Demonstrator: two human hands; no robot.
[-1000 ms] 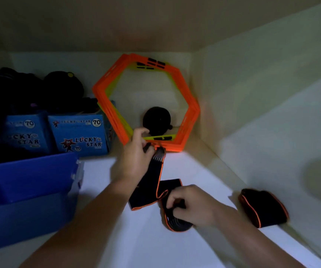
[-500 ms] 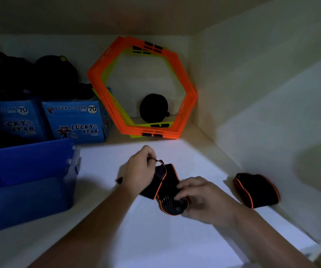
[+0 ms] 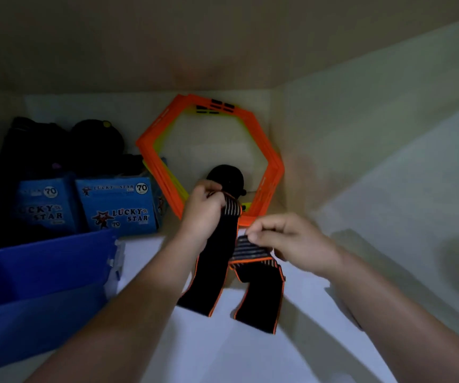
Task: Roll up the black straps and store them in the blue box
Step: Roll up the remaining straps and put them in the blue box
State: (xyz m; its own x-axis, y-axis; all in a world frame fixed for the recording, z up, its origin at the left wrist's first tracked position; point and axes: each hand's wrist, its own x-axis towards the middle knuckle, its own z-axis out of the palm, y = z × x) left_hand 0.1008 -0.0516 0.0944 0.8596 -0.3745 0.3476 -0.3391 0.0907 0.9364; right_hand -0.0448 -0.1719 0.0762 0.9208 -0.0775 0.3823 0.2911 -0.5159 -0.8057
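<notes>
Our left hand (image 3: 203, 214) and right hand (image 3: 286, 241) each pinch an end of the black orange-edged elastic strap (image 3: 214, 269), lifted above the white shelf (image 3: 222, 355); we should roll tightly, edges aligned, before the blue plastic box (image 3: 40, 286).

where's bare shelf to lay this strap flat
Bare white shelf lies in front, between the forearms below the hanging black strap, and right of the right hand toward the side wall. The left is crowded: blue box, Lucky Star cartons. The orange hexagon frames fill the back.
</notes>
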